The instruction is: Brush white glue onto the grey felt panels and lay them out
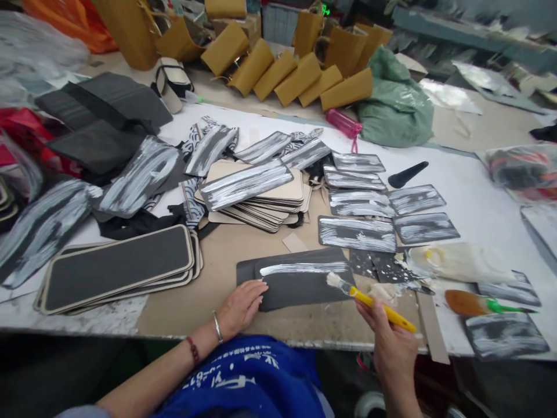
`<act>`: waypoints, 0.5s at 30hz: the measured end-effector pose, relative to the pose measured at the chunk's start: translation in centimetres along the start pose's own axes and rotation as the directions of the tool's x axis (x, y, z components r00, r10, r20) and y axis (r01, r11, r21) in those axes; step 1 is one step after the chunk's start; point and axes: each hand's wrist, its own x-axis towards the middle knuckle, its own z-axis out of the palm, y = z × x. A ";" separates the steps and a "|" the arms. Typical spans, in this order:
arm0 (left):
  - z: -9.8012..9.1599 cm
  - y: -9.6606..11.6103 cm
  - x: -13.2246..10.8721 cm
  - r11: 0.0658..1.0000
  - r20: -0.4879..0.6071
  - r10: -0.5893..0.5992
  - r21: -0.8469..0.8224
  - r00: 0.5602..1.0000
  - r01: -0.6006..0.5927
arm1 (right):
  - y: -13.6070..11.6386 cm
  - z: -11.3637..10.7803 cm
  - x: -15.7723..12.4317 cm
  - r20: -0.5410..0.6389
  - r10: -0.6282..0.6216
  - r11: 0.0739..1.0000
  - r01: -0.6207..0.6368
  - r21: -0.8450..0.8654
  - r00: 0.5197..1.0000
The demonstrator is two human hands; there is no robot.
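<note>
Dark grey rectangular pieces point(304, 290) lie overlapped near the table's front edge, with one long white streak along the upper part. My left hand point(243, 305) rests on their left end, fingers stretched and lying flat. In my right hand point(387, 337) is a brush with a yellow handle point(402, 321); its white-coated bristles point(335, 281) are at the right end of the streak. Just right of the pieces lies a milky plastic bottle point(456, 262). White-smeared pieces point(357, 233) sit in rows behind.
Stacked black panels with beige edges point(117, 267) are at the left. Behind the dark pieces is a pile of beige panels point(261, 215). An orange bottle with a green nozzle point(465, 303) lies at the right. Mustard-coloured bags point(300, 78) and a green bag point(394, 101) stand farther back.
</note>
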 end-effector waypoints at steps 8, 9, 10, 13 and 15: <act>-0.2 -1.4 0.2 0.990 0.053 -0.058 -0.124 0.997 0.064 | 0.3 7.9 -9.2 0.334 0.201 0.977 -0.212 -0.002 0.921; -0.2 -1.5 0.1 0.990 0.048 -0.047 -0.127 0.998 0.053 | 0.7 8.3 -9.5 0.346 0.199 0.977 -0.211 -0.002 0.917; -0.1 -1.6 0.0 0.992 0.040 -0.032 -0.125 0.999 0.037 | 1.0 8.5 -9.6 0.347 0.197 0.978 -0.209 -0.004 0.917; 0.0 -1.8 -0.3 0.996 0.032 0.053 -0.076 0.998 -0.050 | 1.6 7.5 -8.8 0.288 0.195 0.980 -0.198 -0.021 0.938; 0.0 -1.7 -0.4 0.994 0.053 0.110 -0.017 0.993 -0.109 | 1.7 6.0 -7.4 0.217 0.192 0.981 -0.187 -0.044 0.957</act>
